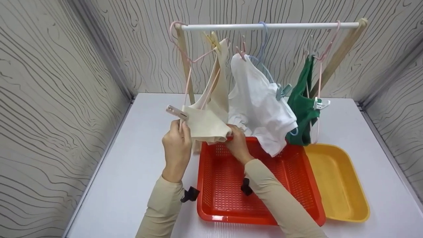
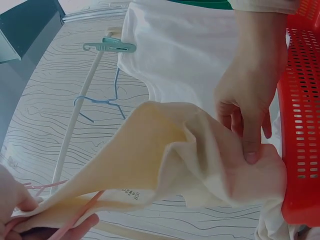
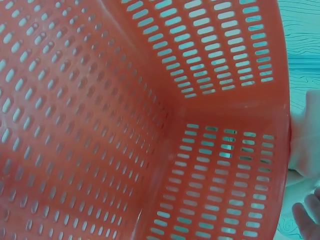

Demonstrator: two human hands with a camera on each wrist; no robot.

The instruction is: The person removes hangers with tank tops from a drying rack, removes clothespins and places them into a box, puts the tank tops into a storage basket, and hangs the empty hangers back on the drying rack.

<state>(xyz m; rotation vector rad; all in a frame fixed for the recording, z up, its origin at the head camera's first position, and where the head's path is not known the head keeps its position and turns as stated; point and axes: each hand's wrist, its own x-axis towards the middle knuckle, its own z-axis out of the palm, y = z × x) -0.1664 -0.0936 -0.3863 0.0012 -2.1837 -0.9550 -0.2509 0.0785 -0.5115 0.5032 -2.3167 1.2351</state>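
Observation:
A cream top (image 1: 208,122) hangs askew on a pink hanger (image 1: 188,82) at the rail's left end. My left hand (image 1: 177,145) grips the hanger's lower left corner together with the top's edge, just under a pale clothespin (image 1: 176,112). In the left wrist view, a printed label (image 2: 131,193) shows inside the top, which is stretched between both hands. My right hand (image 1: 238,140) pinches the top's other end, thumb on the near side, above the red basket's back left corner. A yellow clothespin (image 1: 213,40) clips the top's raised part near the hanger's far end.
A white top (image 1: 257,99) on a blue hanger (image 1: 263,39) and a green garment (image 1: 302,96) hang from the white rail (image 1: 231,27), held by clothespins. Under them stands the red basket (image 1: 206,216), overlapping a yellow tray (image 1: 358,195). Patterned walls enclose the white table (image 1: 122,178).

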